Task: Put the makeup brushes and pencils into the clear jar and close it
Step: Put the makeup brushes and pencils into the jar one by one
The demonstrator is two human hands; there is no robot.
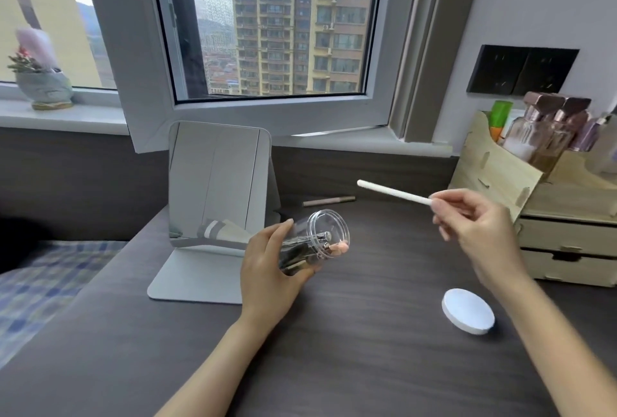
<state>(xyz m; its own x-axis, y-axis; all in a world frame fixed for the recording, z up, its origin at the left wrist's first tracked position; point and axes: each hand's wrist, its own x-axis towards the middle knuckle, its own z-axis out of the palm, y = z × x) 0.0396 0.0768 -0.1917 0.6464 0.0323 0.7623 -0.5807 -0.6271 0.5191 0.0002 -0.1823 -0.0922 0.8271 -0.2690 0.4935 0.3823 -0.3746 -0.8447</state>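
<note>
potted plant (41, 81) on the windowsill at far left, about 10 o'clock from the desk's middle. checked bedding (43, 283) at 9 o'clock, below the edge of the dark wood-grain desk (350, 350). standing mirror (217, 189) upright on its flat base, at 11 o'clock from the left hand. left hand (270, 269) wrapped around the clear jar (314, 246), fingers closed on its body; jar lifted off the desk, tilted, open mouth facing roughly 2 o'clock toward the right hand. inside the jar: several dark and metal-ended brush handles (300, 251), one pink-tipped end near the rim. behind the jar at 12 o'clock, a slim pink-beige pencil (329, 200) lies flat on the desk, close to the mirror's right side; a dark item just left of it, too blurred to name. right hand (474, 226) raised above the desk, thumb and fingertips pinched on one end of a white stick-shaped brush handle (394, 192); free end points to 10 o'clock, well apart from the jar mouth. brush head not visible. white round lid (467, 315) lies flat on the desk at 5 o'clock from the jar, below the right forearm, apart from both hands. wooden organiser (541, 216) with drawers at 3 o'clock, bottles (547, 136) standing in its top.
</note>
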